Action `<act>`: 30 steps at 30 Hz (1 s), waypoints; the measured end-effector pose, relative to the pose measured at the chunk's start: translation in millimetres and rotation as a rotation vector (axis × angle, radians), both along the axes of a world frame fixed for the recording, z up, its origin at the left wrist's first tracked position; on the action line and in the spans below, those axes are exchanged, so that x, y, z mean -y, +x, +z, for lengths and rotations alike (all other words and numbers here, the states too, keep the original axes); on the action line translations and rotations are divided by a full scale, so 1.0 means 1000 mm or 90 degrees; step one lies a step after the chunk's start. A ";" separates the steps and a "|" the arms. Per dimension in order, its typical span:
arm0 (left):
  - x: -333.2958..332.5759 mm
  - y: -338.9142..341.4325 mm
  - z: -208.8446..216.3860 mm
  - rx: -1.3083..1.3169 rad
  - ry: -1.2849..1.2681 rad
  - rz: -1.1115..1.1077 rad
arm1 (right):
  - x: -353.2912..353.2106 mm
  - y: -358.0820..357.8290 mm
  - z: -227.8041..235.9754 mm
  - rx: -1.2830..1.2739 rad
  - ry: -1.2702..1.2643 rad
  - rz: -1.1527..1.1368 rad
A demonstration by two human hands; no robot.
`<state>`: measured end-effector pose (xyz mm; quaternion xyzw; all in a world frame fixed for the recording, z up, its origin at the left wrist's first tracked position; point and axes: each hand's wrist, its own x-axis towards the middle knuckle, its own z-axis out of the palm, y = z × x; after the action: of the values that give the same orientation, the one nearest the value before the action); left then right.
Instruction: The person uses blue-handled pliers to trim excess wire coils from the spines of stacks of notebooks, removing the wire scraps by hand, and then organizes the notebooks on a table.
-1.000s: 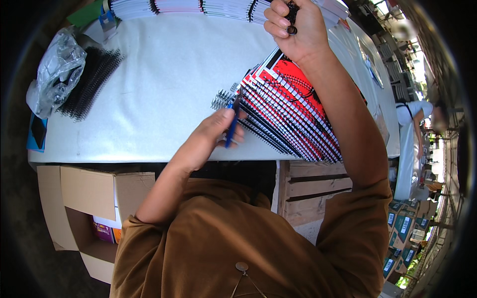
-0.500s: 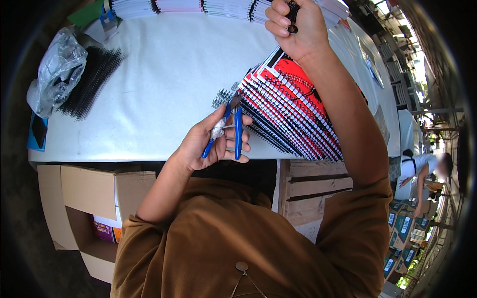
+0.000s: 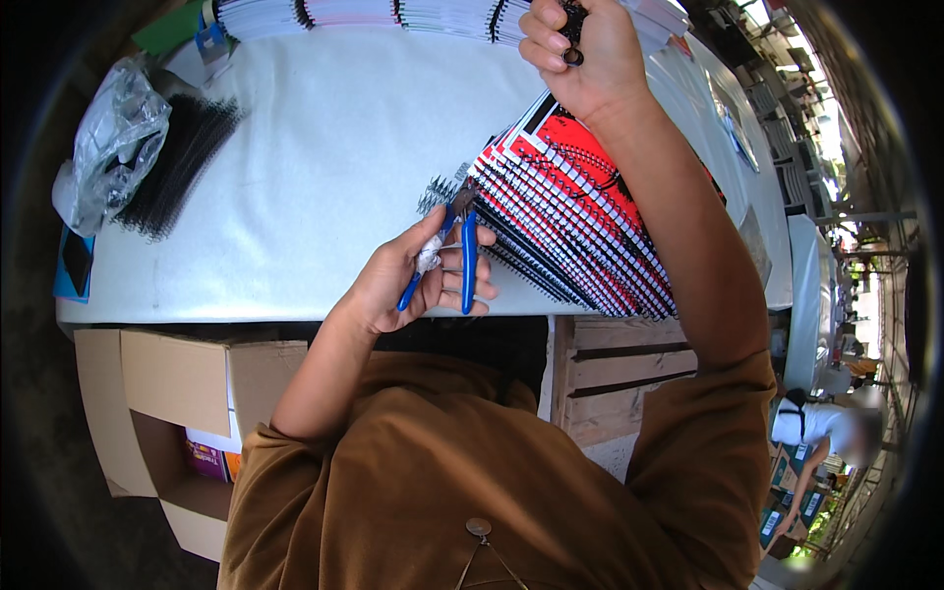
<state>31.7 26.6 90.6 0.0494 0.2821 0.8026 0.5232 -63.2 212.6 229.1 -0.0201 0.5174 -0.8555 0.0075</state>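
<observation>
A: Holding what in the left hand point(image 3: 391, 275)?

B: Closed loosely around blue-handled side cutters point(image 3: 469, 264), with the thumb by one grip, fingers behind the other, handles spread apart. Wrapped in white on one grip point(image 3: 429, 256), perhaps for cushioning.

A: Why poised just there?

B: Probably to have the blades right beside the coil ends, at the left corner of the spiral-bound notebooks point(image 3: 590, 216).

A: And why stacked so?

B: Fanned like stair steps over the right part of the white tabletop point(image 3: 324, 177), partly under the right forearm; likely to leave each bound edge exposed instead of buried.

A: Gripping anything with the right hand point(image 3: 600, 64)?

B: Curled into a fist, clamped on black coil pieces point(image 3: 571, 56), perhaps to stop any scattering over the red covers. Resting on the stack or hovering above? Can't tell.

A: And over to the left?

B: Black spiral coils point(image 3: 182, 162) in a bundle, next to a crumpled transparent bag point(image 3: 123, 128). Placed well apart from the notebooks, maybe to avoid mixing.
</observation>
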 end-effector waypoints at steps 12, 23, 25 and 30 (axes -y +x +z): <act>0.002 0.007 -0.008 -0.015 -0.086 0.049 | 0.000 0.000 0.002 -0.009 0.007 -0.014; 0.002 0.005 -0.004 0.023 -0.023 0.013 | 0.000 0.001 0.002 0.001 0.002 -0.007; 0.001 0.006 -0.004 -0.124 -0.159 0.027 | -0.001 0.001 0.001 0.005 -0.006 -0.006; -0.012 0.017 -0.018 -0.839 -0.662 0.320 | 0.000 0.001 0.001 -0.003 0.002 -0.009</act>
<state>48.8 38.4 72.5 0.1947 0.8598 0.4718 0.0171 -62.3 212.8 229.9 -0.0182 0.5187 -0.8548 0.0001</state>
